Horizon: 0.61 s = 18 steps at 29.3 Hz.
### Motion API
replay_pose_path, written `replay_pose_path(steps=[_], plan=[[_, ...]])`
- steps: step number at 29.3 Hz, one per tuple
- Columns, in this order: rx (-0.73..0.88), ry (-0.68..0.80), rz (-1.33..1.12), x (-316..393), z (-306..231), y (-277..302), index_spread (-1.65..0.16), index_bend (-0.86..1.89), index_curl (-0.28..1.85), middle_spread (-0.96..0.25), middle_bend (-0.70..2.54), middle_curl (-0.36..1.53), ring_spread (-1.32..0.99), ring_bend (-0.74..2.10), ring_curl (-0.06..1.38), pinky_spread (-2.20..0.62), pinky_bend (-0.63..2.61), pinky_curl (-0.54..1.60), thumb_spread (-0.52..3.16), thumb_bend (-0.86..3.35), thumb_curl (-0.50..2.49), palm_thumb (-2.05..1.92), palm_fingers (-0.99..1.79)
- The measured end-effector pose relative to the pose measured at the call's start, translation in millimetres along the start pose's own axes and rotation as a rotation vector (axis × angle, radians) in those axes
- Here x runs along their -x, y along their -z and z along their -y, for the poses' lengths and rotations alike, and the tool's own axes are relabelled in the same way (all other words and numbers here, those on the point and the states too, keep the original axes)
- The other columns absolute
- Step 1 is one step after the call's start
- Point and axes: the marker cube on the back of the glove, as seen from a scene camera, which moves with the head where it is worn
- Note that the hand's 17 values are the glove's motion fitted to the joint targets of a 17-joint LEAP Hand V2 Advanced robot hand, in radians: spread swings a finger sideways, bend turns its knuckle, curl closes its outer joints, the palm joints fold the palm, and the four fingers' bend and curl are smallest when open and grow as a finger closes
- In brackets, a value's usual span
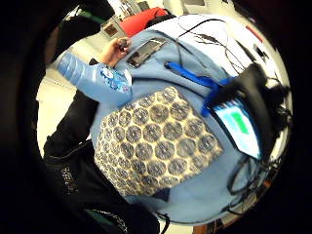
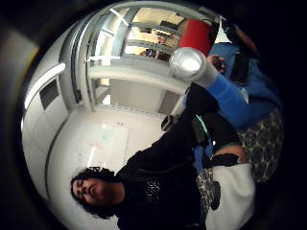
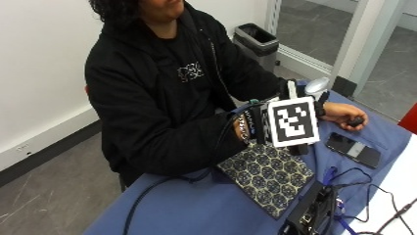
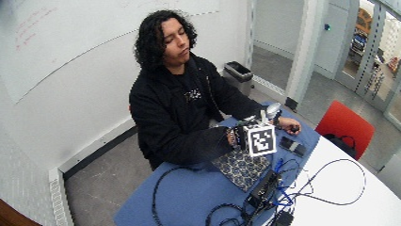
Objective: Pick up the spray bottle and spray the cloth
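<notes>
Spray bottle [image 1: 90, 78] first: we see its blue body with a pale, silvery end lifted off the table, above the edge of the patterned cloth [image 3: 267, 175] nearest the person's chest, and it runs out from our gloved right hand [image 3: 261, 125] toward the bare left hand [image 3: 344, 116]. In the palm views the bottle fills the space right beside the palm and slants away over the cloth, so we take it to be in the right hand, but the marker and straps hide the fingers in the outside views and we cannot tell how they are set around it. A white and blue label [image 1: 113, 79] sits on the bottle's body; its print is too small for us to read. The cloth, dark with rows of pale rounded medallions, lies flat on the blue table cover [image 3: 196, 205], directly below the bottle. Beyond the bottle from the person, the left hand rests on the cover with its fingers curled around a small dark object [image 3: 356, 121]. Just beside that hand, farther from the bottle, a dark phone [image 3: 353, 149] lies flat. On the far side of the cloth from the person stands a black device [image 1: 243, 122] showing a lit screen with a green patch, with a blue strap [image 1: 187, 74] lying next to it. White lettering on the person's black sweatshirt [image 3: 190, 71] is not legible to us.
</notes>
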Motion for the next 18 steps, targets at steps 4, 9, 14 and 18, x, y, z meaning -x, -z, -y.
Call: replay_pose_path(steps=[4,9,14,18], plan=[[0.029,-0.007,-0.084,9.5,-25.1,20.3,-0.26,0.13,0.43,-0.06,0.31,0.43,-0.07,0.5,0.39,0.15,0.33,0.36,0.96,-0.03,0.55,0.85,0.41],[0.05,-0.08,-0.225,15.4,-42.6,47.9,-0.27,0.15,0.41,-0.05,0.29,0.41,-0.05,0.45,0.36,0.19,0.27,0.33,1.02,-0.03,0.52,0.83,0.39],[0.142,-0.164,-0.349,16.7,-68.9,54.8,-0.28,0.16,0.39,-0.05,0.26,0.4,-0.04,0.42,0.35,0.21,0.24,0.32,1.08,-0.02,0.49,0.82,0.4],[0.129,-0.266,-0.453,14.6,-85.1,56.8,-0.28,0.18,0.39,-0.04,0.24,0.39,-0.02,0.36,0.33,0.22,0.23,0.32,1.12,-0.01,0.48,0.82,0.38]])
